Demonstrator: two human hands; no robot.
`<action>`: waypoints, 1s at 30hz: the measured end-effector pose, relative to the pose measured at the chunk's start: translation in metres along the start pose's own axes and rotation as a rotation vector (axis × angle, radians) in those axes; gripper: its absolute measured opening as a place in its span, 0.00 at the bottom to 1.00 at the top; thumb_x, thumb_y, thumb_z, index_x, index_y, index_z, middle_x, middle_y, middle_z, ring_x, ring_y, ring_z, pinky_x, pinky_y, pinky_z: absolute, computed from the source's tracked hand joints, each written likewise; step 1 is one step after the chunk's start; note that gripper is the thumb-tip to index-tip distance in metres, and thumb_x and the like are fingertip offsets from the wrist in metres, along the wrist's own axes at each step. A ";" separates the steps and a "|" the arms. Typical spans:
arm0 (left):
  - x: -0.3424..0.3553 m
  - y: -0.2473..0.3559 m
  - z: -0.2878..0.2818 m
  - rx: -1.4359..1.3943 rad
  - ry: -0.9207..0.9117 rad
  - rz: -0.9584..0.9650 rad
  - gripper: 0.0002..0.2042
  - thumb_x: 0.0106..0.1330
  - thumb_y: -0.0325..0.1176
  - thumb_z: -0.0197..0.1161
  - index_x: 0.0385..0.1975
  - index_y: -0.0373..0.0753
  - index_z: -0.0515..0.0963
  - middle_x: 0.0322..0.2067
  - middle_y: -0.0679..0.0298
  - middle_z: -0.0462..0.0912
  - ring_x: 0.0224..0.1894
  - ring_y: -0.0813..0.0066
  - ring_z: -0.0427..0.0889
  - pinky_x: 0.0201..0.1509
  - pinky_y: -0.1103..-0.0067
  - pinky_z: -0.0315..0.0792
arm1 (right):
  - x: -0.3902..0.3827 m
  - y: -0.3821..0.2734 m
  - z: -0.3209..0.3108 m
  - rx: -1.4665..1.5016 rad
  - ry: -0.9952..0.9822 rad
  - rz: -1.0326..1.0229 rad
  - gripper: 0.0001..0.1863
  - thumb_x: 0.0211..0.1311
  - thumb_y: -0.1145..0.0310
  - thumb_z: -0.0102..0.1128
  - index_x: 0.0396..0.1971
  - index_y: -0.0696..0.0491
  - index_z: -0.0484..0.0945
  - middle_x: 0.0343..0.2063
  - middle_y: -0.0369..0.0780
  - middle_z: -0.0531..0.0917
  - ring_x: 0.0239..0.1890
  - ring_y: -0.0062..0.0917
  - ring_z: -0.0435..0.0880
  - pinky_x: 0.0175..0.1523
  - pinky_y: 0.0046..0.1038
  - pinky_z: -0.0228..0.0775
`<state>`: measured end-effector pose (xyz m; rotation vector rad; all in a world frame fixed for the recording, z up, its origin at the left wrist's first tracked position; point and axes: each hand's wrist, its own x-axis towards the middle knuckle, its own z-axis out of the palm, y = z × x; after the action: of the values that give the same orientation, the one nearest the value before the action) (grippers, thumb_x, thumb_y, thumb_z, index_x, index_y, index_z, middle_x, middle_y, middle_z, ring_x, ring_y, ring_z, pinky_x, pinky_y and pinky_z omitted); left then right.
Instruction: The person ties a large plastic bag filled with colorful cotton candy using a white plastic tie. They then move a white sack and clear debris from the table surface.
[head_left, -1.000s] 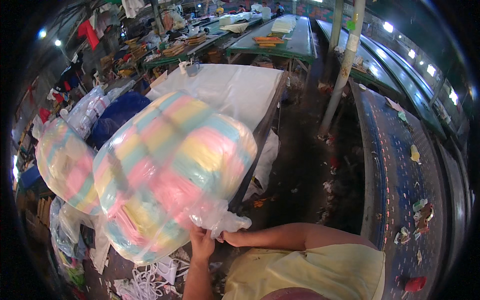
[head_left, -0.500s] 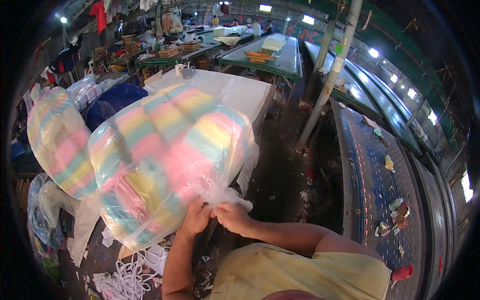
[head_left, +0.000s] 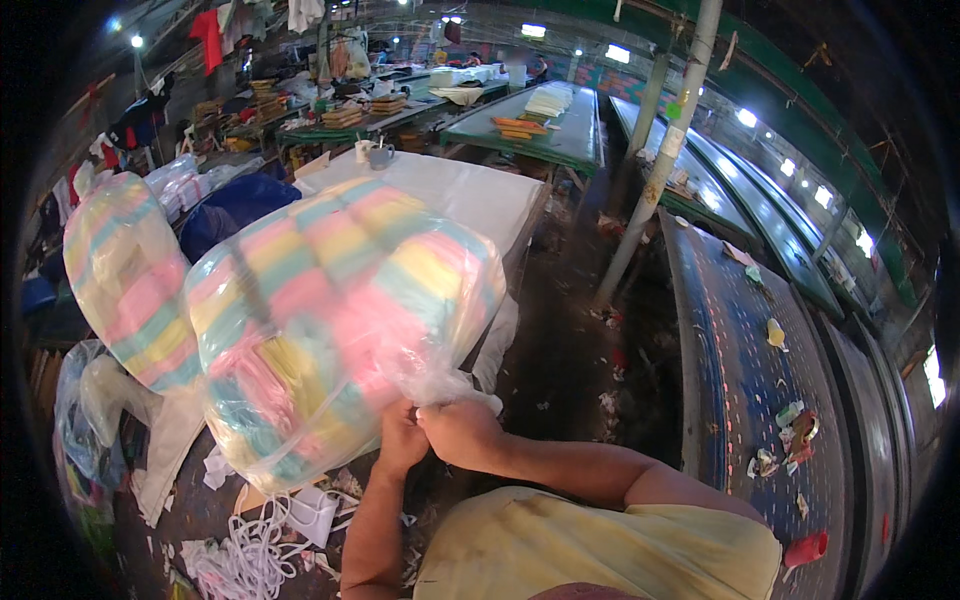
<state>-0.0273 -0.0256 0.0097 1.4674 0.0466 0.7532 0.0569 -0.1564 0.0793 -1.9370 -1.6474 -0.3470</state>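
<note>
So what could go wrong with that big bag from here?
Perhaps three things. The bag is clear plastic, bunched up at the left hand and right hand, so it might tear or slip there and let the pastel contents spill. It bulges right beside a second bag, so a shove could tip that one. And loose white cords lie tangled below it, where they might snag.

Your left hand (head_left: 402, 440) and right hand (head_left: 462, 434) with fingertips hidden, clear bag (head_left: 335, 300) before you partly blurred, second bag (head_left: 130, 280) partly behind it, your yellow shirt (head_left: 600, 545) cut off below, distant person (head_left: 541, 69) too small to tell
</note>
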 end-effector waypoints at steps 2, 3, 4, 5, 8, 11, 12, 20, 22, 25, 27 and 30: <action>-0.003 -0.004 -0.003 0.132 -0.012 0.105 0.10 0.68 0.24 0.73 0.47 0.32 0.85 0.41 0.62 0.90 0.43 0.76 0.85 0.49 0.72 0.80 | 0.005 -0.009 -0.001 -0.071 -0.126 -0.014 0.07 0.66 0.66 0.63 0.30 0.53 0.82 0.23 0.49 0.88 0.25 0.47 0.89 0.30 0.49 0.79; -0.005 -0.010 -0.002 0.156 0.054 0.127 0.10 0.68 0.24 0.73 0.47 0.32 0.85 0.41 0.62 0.90 0.43 0.75 0.85 0.50 0.72 0.80 | 0.008 -0.011 -0.004 -0.084 -0.133 -0.043 0.06 0.65 0.67 0.63 0.30 0.53 0.82 0.23 0.48 0.87 0.25 0.46 0.89 0.29 0.48 0.79; -0.008 -0.018 0.001 0.180 0.120 0.149 0.10 0.68 0.25 0.74 0.47 0.32 0.85 0.41 0.63 0.90 0.44 0.75 0.85 0.50 0.72 0.80 | 0.013 -0.012 -0.007 -0.098 -0.139 -0.073 0.05 0.63 0.67 0.64 0.31 0.52 0.82 0.23 0.46 0.87 0.25 0.45 0.89 0.29 0.47 0.79; -0.008 -0.020 0.006 0.199 0.183 0.175 0.10 0.68 0.25 0.74 0.47 0.32 0.85 0.42 0.63 0.90 0.44 0.74 0.85 0.50 0.71 0.80 | 0.016 -0.011 -0.010 -0.119 -0.144 -0.102 0.04 0.62 0.68 0.64 0.31 0.52 0.82 0.22 0.45 0.87 0.25 0.44 0.90 0.29 0.46 0.79; -0.010 -0.018 0.017 0.158 0.243 0.093 0.11 0.66 0.28 0.75 0.44 0.32 0.84 0.40 0.64 0.90 0.42 0.75 0.85 0.48 0.71 0.80 | 0.014 -0.001 -0.011 -0.103 -0.220 -0.101 0.05 0.64 0.67 0.64 0.31 0.52 0.81 0.21 0.44 0.86 0.24 0.43 0.90 0.28 0.45 0.78; -0.012 -0.002 0.021 0.251 0.227 0.051 0.10 0.68 0.29 0.73 0.43 0.33 0.83 0.37 0.61 0.89 0.39 0.73 0.85 0.46 0.69 0.80 | 0.008 0.007 -0.014 -0.085 -0.238 -0.076 0.07 0.66 0.66 0.65 0.30 0.52 0.80 0.23 0.43 0.87 0.26 0.41 0.90 0.28 0.43 0.78; -0.010 0.002 0.022 0.416 0.242 0.135 0.09 0.68 0.29 0.72 0.43 0.33 0.83 0.36 0.60 0.89 0.38 0.73 0.84 0.46 0.69 0.80 | 0.005 0.011 -0.016 -0.051 -0.198 -0.146 0.07 0.66 0.66 0.65 0.31 0.52 0.81 0.24 0.43 0.88 0.27 0.41 0.90 0.30 0.42 0.79; -0.010 -0.019 0.048 0.360 0.528 0.061 0.13 0.67 0.26 0.69 0.49 0.33 0.83 0.37 0.47 0.89 0.41 0.47 0.90 0.47 0.64 0.82 | -0.059 0.091 -0.030 0.592 0.210 0.091 0.07 0.77 0.73 0.57 0.42 0.56 0.85 0.32 0.43 0.87 0.33 0.32 0.89 0.40 0.35 0.80; -0.008 -0.013 0.056 0.292 0.523 0.017 0.13 0.66 0.26 0.69 0.50 0.32 0.83 0.39 0.44 0.88 0.43 0.41 0.89 0.49 0.61 0.82 | -0.060 0.116 0.002 1.010 0.212 0.590 0.10 0.79 0.73 0.56 0.47 0.59 0.86 0.40 0.41 0.90 0.41 0.29 0.91 0.47 0.33 0.82; -0.012 -0.007 0.052 0.655 0.474 0.095 0.13 0.66 0.25 0.68 0.50 0.32 0.83 0.41 0.43 0.88 0.44 0.38 0.89 0.50 0.59 0.82 | -0.047 0.150 0.049 1.612 0.013 0.800 0.16 0.78 0.76 0.55 0.59 0.62 0.84 0.49 0.43 0.90 0.49 0.30 0.91 0.54 0.33 0.84; -0.011 -0.006 0.048 0.855 0.471 0.138 0.12 0.66 0.24 0.67 0.49 0.32 0.84 0.41 0.43 0.88 0.44 0.37 0.89 0.50 0.58 0.82 | -0.040 0.150 0.073 1.855 -0.264 0.928 0.19 0.77 0.77 0.55 0.63 0.63 0.82 0.51 0.43 0.90 0.51 0.31 0.91 0.55 0.34 0.84; -0.008 -0.005 0.048 0.923 0.519 0.090 0.11 0.66 0.26 0.66 0.47 0.32 0.84 0.42 0.43 0.88 0.45 0.35 0.88 0.50 0.56 0.82 | -0.035 0.159 0.084 1.980 -0.504 0.814 0.20 0.80 0.74 0.53 0.66 0.63 0.79 0.55 0.43 0.89 0.54 0.32 0.90 0.58 0.37 0.85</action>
<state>-0.0092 -0.0708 0.0085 2.0929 0.8196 1.2628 0.1894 -0.1497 -0.0467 -0.7575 -0.4649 1.5506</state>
